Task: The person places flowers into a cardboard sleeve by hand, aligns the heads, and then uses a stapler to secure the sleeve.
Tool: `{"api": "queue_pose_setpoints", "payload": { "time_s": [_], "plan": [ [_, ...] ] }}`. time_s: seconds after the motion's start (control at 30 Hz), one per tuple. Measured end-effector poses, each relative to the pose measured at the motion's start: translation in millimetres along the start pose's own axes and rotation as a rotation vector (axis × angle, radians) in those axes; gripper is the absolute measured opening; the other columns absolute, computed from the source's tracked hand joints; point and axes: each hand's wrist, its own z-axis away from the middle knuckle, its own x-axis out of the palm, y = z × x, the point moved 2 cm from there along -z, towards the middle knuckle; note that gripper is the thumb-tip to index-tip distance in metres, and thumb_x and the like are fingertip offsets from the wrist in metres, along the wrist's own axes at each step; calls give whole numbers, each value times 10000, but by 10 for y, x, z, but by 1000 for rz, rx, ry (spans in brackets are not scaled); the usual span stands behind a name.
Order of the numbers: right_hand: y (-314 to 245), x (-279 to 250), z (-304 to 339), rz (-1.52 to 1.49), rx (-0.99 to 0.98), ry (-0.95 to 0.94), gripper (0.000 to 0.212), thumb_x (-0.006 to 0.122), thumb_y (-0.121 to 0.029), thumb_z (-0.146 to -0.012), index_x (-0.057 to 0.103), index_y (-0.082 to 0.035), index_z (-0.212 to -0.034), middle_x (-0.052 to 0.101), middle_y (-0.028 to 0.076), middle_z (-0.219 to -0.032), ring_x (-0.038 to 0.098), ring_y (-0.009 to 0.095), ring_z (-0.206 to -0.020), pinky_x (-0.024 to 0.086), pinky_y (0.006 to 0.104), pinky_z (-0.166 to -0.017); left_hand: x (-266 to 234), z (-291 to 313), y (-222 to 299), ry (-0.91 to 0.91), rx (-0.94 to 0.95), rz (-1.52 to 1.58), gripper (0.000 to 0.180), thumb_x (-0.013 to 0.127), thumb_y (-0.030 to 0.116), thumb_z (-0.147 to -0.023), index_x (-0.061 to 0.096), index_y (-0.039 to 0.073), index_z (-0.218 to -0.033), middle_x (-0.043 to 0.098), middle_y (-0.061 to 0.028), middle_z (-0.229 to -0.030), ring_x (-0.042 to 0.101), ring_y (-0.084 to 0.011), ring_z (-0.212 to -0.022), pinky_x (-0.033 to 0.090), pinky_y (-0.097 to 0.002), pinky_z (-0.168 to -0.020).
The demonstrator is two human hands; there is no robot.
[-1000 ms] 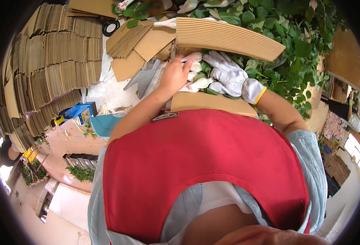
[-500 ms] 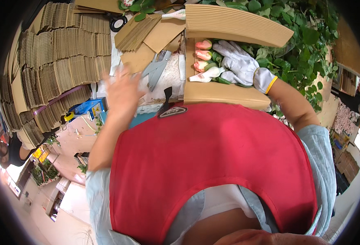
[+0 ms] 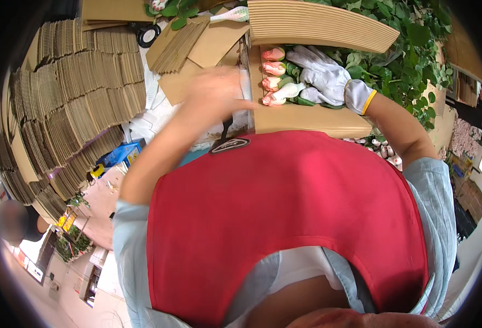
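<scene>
My left hand (image 3: pixel 213 94), bare and smeared by motion, is over the worktop just left of the roses. Its thumb reaches toward the cardboard edge, and the other fingers are too blurred to read. A white glove with a yellow cuff covers my right hand (image 3: pixel 326 79), which holds down a row of pink roses (image 3: pixel 274 68) by their stems and leaves, so the stems are mostly hidden. The roses lie on brown corrugated cardboard (image 3: pixel 312 119), blooms toward the left. White mesh netting (image 3: pixel 289 92) sits around the nearest rose, whose pink tip shows.
Tall stacks of folded cardboard (image 3: pixel 88 71) stand on the left. A ribbed cardboard panel (image 3: pixel 323 24) rises behind the roses, with green foliage (image 3: pixel 410 38) at the right. Loose cardboard pieces (image 3: pixel 181 46) and a black-and-white roll (image 3: pixel 148 35) lie at the back. A person (image 3: pixel 33 224) is at far left.
My left hand has moved right, from beside a grey stapler-like tool toward the roses, and now hides that tool. The netting no longer covers the nearest rose's tip. My right hand holds its place.
</scene>
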Motion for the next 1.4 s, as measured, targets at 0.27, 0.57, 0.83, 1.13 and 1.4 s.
{"api": "queue_pose_setpoints", "payload": {
  "time_s": [0.27,0.57,0.83,1.13,1.4],
  "plan": [
    [49,56,54,-5,4,-8,290,639,-288,-841,532,-24,-897,357,188,-1473,279,428,-1393,244,522,-1154,-402,27,-134,-979,-444,36,292,677,347,-831,661,77,-940,656,-97,-853,629,-292,-895,495,-410,-782],
    [-646,-852,-225,371,92,-374,243,666,-209,-741,659,-93,-955,608,150,-1231,606,295,-1108,512,382,-942,840,-111,146,54,-143,600,481,771,229,-753,638,120,-1202,635,-92,-1034,626,-295,-945,500,-395,-850],
    [-1072,-1487,-238,322,48,8,476,643,-341,-842,568,-34,-1198,667,123,-943,660,278,-909,529,382,-816,963,-68,90,-36,-312,829,468,778,109,-712,673,142,-1166,629,-50,-904,621,-233,-857,511,-357,-800],
    [-143,42,-582,-172,243,131,204,590,-209,-824,674,-75,-954,686,124,-782,674,316,-733,548,419,-660,849,-38,140,22,-188,407,428,794,331,-702,716,227,-1110,541,-66,-1172,503,-293,-1070,398,-421,-930],
    [-418,-501,-553,140,527,-142,269,586,-307,-833,663,-84,-961,686,137,-823,661,341,-749,541,442,-701,1024,-64,31,27,-169,508,325,732,341,-768,733,210,-1065,617,-28,-1251,557,-214,-1135,322,-423,-985]
  ]
}}
